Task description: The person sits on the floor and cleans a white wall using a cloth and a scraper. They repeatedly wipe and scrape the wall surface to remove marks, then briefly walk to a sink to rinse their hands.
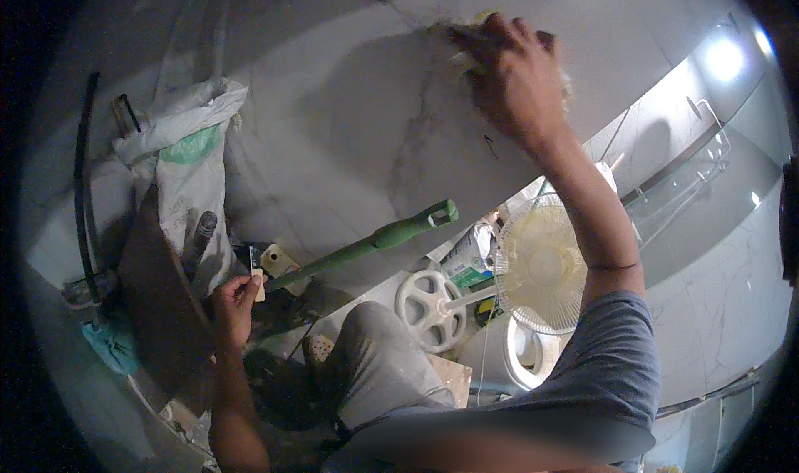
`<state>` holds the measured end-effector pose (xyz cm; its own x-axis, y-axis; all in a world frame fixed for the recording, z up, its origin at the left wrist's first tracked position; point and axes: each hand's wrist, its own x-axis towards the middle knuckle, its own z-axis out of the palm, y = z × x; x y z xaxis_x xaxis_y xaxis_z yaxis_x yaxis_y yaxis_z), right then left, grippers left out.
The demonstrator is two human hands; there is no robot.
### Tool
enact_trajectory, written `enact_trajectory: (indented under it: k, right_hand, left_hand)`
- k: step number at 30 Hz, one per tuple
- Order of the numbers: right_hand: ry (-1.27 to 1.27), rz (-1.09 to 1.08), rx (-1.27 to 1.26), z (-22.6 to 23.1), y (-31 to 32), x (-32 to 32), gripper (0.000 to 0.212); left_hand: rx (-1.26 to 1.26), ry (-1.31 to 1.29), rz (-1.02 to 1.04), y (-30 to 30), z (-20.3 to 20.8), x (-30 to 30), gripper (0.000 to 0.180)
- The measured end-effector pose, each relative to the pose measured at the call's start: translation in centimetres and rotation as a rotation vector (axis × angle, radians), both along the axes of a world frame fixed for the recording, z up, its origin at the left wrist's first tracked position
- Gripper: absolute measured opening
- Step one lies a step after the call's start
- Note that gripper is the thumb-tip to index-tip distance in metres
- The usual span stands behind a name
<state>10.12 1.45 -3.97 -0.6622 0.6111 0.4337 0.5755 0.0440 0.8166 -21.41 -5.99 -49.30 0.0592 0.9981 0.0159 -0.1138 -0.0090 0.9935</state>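
Out to the upper right, my right hand [520, 82] presses against the grey-veined marble-look wall tile [349, 123]. Its fingers are closed around a pale yellowish wad [485, 15], mostly covered by the hand; it could be a sponge or cloth. Dark smudges show on the tile beside the fingertips. Low at the left, my left hand [235, 306] pinches a small putty knife [259, 285] by its pale handle, blade pointing up. A green pole handle [399, 231] slants up just right of that hand, and a phone [278, 261] lies behind the knife.
White woven sacks [193, 186] stand at the left near a dark hose [85, 173]. Right of my knee are a white spoked fan base [429, 311], a fan [543, 261] and a white bucket [499, 356]. A bright lamp [722, 59] shines at the upper right.
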Motion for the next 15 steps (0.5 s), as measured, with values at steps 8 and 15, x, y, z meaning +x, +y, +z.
enact_trajectory:
  k: [8,15]
  right_hand:
    - [0.131,0.111,0.320,3.2,-1.1,-0.8,0.047]
    - [0.086,0.033,-0.008,-1.8,-4.5,0.1,0.051]
  left_hand:
    - [-0.013,0.043,0.065,-0.2,-0.3,-0.1,0.028]
    - [-0.024,0.011,0.039,0.2,0.1,0.6,0.030]
